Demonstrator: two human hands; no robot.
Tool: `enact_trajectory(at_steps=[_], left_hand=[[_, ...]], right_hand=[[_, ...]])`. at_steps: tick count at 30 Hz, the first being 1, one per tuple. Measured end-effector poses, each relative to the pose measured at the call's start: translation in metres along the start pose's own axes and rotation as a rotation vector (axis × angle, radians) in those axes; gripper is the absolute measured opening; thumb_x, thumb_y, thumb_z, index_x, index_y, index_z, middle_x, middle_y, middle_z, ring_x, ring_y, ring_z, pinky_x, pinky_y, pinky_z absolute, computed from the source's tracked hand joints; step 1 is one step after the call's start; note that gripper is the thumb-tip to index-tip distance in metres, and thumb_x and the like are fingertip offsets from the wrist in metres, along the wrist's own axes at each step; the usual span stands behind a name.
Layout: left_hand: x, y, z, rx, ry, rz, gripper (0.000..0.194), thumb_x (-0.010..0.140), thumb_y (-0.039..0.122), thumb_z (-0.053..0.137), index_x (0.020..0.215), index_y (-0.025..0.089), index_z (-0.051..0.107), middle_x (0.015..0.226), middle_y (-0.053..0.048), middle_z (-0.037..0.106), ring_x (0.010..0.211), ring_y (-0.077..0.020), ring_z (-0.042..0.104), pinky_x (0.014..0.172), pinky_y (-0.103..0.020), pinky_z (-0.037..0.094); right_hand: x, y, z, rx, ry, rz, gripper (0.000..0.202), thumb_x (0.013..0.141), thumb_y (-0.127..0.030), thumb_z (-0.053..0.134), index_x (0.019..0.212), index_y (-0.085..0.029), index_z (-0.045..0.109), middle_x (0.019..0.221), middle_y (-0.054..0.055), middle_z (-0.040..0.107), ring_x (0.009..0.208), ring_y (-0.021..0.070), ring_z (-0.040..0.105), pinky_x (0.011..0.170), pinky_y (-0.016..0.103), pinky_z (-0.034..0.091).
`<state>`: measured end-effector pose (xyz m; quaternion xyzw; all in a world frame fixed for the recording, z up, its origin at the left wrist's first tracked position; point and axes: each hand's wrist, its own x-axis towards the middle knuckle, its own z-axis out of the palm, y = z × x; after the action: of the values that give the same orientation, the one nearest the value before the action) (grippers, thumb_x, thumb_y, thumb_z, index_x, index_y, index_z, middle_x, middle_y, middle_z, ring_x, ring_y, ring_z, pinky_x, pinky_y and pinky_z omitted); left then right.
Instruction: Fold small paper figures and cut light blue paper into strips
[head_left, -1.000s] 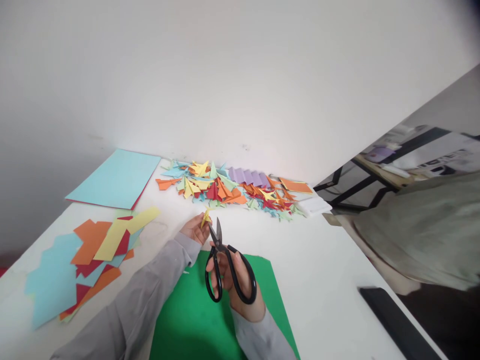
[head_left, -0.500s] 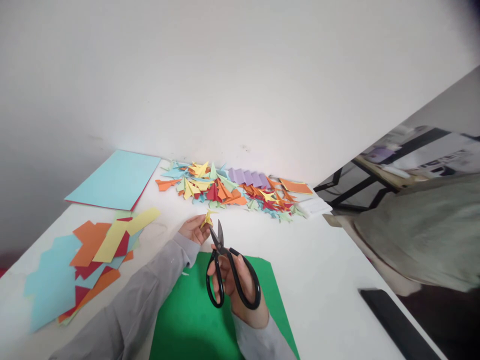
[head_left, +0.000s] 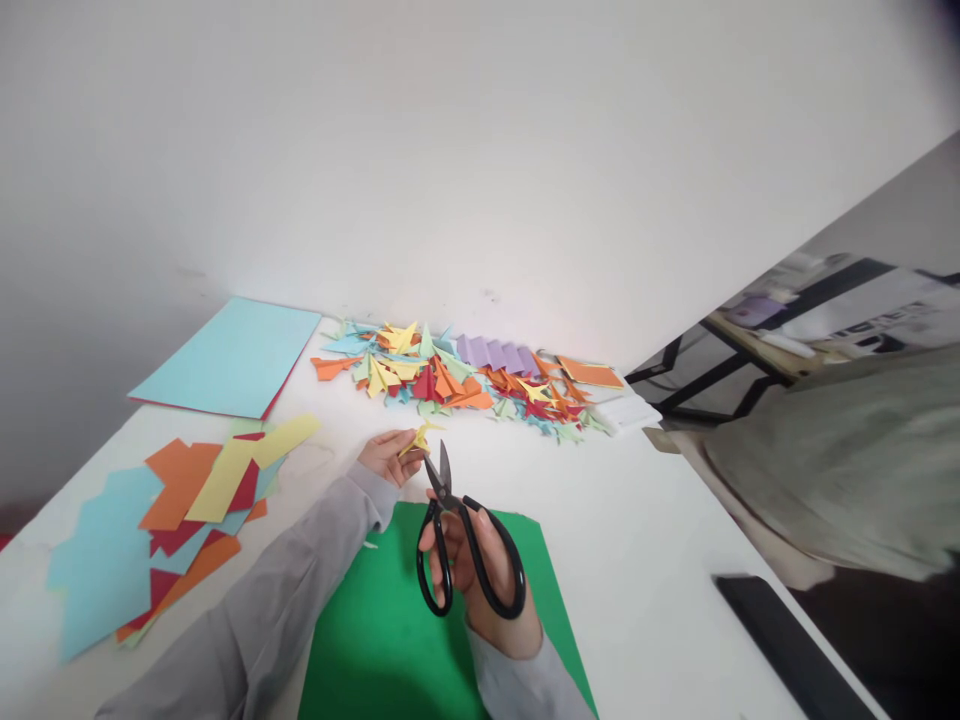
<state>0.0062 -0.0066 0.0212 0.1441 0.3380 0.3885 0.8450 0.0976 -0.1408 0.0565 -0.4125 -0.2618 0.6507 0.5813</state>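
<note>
Between the fingertips of my left hand (head_left: 389, 457) is a small folded yellow paper piece (head_left: 423, 437), its points sticking up and out to the right. My right hand (head_left: 487, 575) grips black-handled scissors (head_left: 444, 497), fingers through the loops. Their blades stand parted and point up, the tips close by the yellow piece; whether they touch it I cannot tell. Beneath my right hand lies a green sheet (head_left: 390, 620) on the white table (head_left: 622, 540). Ahead of my hands spreads a heap of small folded paper shapes (head_left: 450, 385) in several colours.
Cut paper pieces (head_left: 180, 490) lie loosely piled at the left, with large blue sheets (head_left: 229, 355) behind them. Purple pleated paper (head_left: 499, 354) and an orange stack (head_left: 591, 373) sit by the wall. A black strip (head_left: 787, 645) lies at right, near a person's clothing (head_left: 840, 460).
The scissors and my right hand have shifted slightly to the right, blades still parted. The yellow folded piece has turned a little in my left fingers.
</note>
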Motion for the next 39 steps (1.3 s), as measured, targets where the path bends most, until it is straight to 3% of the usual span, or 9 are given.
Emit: enact_trajectory(at_steps=[11,22,30,39], left_hand=[[0.000,-0.003,0.000,0.004,-0.023,0.050,0.010,0.069,0.002,0.060,0.062,0.009,0.061,0.058,-0.006,0.066,0.051,-0.0117,0.063,0.046,-0.017,0.050],[0.004,-0.001,-0.011,0.008,-0.280,0.115,0.018,0.051,0.012,0.077,0.064,0.011,0.064,0.059,-0.006,0.067,0.052,-0.0134,0.062,0.042,-0.018,0.045],[0.005,-0.002,-0.015,0.054,-0.383,0.087,0.026,0.044,0.007,0.079,0.064,0.011,0.063,0.058,-0.005,0.066,0.049,-0.0139,0.061,0.039,-0.017,0.044],[0.001,-0.004,-0.015,0.085,-0.421,0.117,0.028,0.044,0.009,0.079,0.065,0.012,0.061,0.061,-0.003,0.064,0.050,-0.0119,0.059,0.040,-0.017,0.043]], right_hand=[[-0.004,-0.003,0.004,0.022,0.038,0.025,0.050,0.074,-0.054,0.050,0.103,-0.013,0.056,0.063,0.003,0.058,0.040,0.0084,0.048,0.030,0.018,0.037],[-0.017,-0.001,0.006,0.143,-0.017,-0.016,0.030,0.074,-0.036,0.056,0.097,-0.016,0.057,0.069,0.002,0.058,0.044,0.0080,0.046,0.033,0.018,0.036],[-0.017,0.015,-0.002,0.062,-0.052,-0.005,0.040,0.064,-0.026,0.066,0.101,-0.018,0.052,0.065,0.000,0.058,0.044,0.0105,0.051,0.034,0.020,0.041],[-0.022,0.016,0.011,0.034,0.036,0.058,0.033,0.072,-0.036,0.061,0.098,-0.019,0.052,0.056,-0.002,0.055,0.041,0.0097,0.050,0.031,0.020,0.043]])
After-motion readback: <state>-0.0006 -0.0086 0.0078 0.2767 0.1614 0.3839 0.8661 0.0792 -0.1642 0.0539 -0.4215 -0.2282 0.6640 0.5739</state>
